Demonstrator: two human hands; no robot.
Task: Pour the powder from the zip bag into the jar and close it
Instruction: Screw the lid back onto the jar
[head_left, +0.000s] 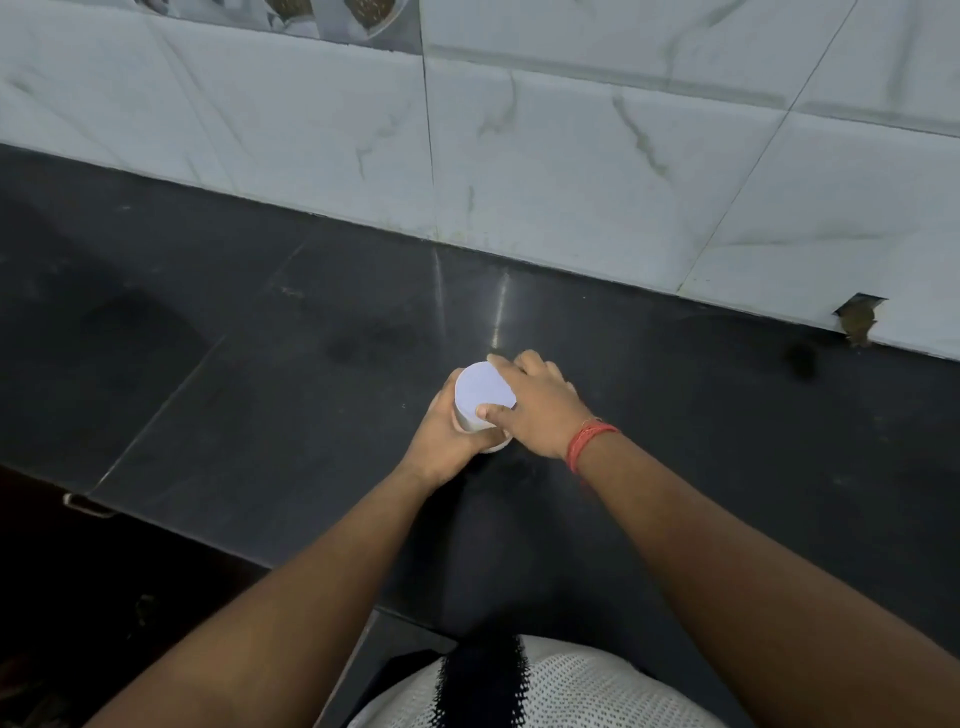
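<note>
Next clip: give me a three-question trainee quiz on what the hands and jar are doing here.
1. True or false: the white lid sits on top of the jar.
2. Which hand wraps the jar's side: A) left hand B) right hand?
3. Fill in: the red thread band is on the ___ wrist.

Key: 1 true; 2 A; 3 right. No zip bag shows on the dark counter.
</note>
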